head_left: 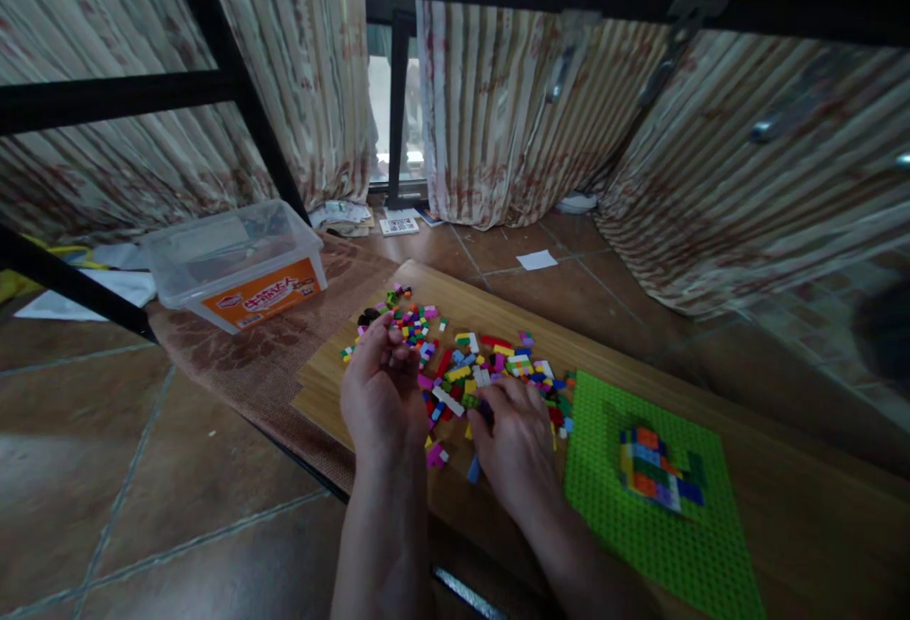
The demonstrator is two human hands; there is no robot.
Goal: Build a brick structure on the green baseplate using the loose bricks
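One clear tub point(295, 290) first, way over at 10 o'clock from the left hand, taking 12 as straight ahead. Next along is the left hand point(384, 392), turned partly palm-up at the left side of the heap with its fingers loosely curled. Can't tell if there's a piece tucked in there.

Then the bricks point(456, 375), a messy heap in a band running roughly 10 to 4 o'clock, same slant as the worktop point(803, 497). Most of them lie between 12 and 3 from the left hand. The right hand point(516, 435) is palm-down at the heap's near side, fingers bent and tips down among the pieces; whether it's pinching one, I can't say. From there the loose bricks run from 9 round to 1.

Last up, the green plate point(604, 535), with the little build point(646, 468) on it, at about half past 3 from the right hand. So the right hand sits between heap and build and is clearly the nearer one; the left has the whole right hand in between. Build's too blurry to call its long axis.
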